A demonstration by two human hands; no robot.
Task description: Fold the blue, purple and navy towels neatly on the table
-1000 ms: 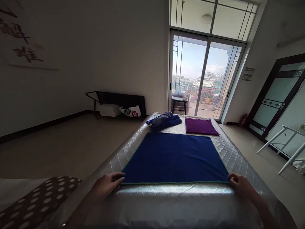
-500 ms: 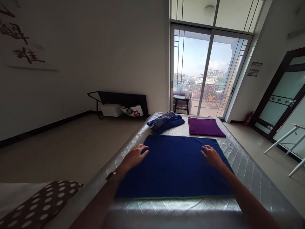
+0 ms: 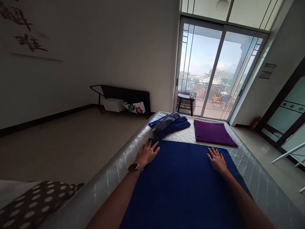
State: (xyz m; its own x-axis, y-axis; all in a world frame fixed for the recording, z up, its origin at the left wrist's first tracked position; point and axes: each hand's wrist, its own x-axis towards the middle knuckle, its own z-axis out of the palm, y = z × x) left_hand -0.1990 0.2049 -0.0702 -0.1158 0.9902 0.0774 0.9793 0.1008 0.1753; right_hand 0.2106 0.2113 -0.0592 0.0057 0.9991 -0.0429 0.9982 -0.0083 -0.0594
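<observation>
A dark blue cloth point(image 3: 183, 184) lies spread flat on the silver quilted mattress point(image 3: 107, 178). My left hand point(image 3: 147, 153), a watch on its wrist, rests with spread fingers on the cloth's far left corner. Near the far right part of the same cloth, my right hand point(image 3: 217, 159) lies palm down, fingers apart. Neither hand holds anything. Beyond the left hand is a crumpled pile of blue and grey cloth point(image 3: 169, 124). A folded purple cloth point(image 3: 213, 132) lies beyond the right hand.
Brown polka-dot fabric point(image 3: 40, 200) is at the lower left. Against the wall stands a black rack point(image 3: 124, 93) with a white box point(image 3: 113, 105) and a printed bag. A sliding glass door point(image 3: 202, 63) is behind the mattress, and white metal legs point(image 3: 288, 152) stand at right.
Both hands have come down flat onto the blue cloth near its far edge, fingers more spread. The camera view has shifted, so the cloth now reaches past the bottom of the picture.
</observation>
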